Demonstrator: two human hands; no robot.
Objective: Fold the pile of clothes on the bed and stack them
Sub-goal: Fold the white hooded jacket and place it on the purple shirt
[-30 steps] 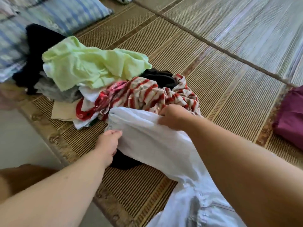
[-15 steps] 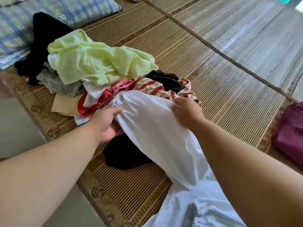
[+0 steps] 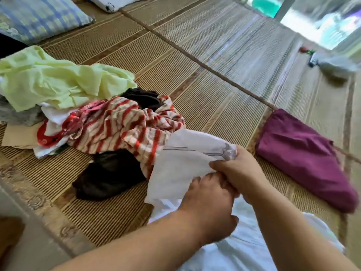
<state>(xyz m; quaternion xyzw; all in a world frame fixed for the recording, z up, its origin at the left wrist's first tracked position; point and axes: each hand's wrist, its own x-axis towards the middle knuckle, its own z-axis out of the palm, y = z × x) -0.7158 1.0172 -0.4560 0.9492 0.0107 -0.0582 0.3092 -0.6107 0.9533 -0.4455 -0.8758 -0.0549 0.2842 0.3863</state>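
Our left hand (image 3: 210,204) and right hand (image 3: 239,169) both grip the white cloth (image 3: 181,165) tight, just beside the messy pile (image 3: 93,114).

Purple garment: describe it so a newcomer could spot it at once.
Start at the clothes pile on the left of the mat. Look right, past both hands on the white garment. The purple garment lies alone there, flat and folded, the only piece apart from the pile.

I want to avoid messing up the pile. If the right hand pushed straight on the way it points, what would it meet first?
The right hand points up-left, gripping the white garment. Beyond that, it would probably reach the red-striped cloth first, though depth is unclear.
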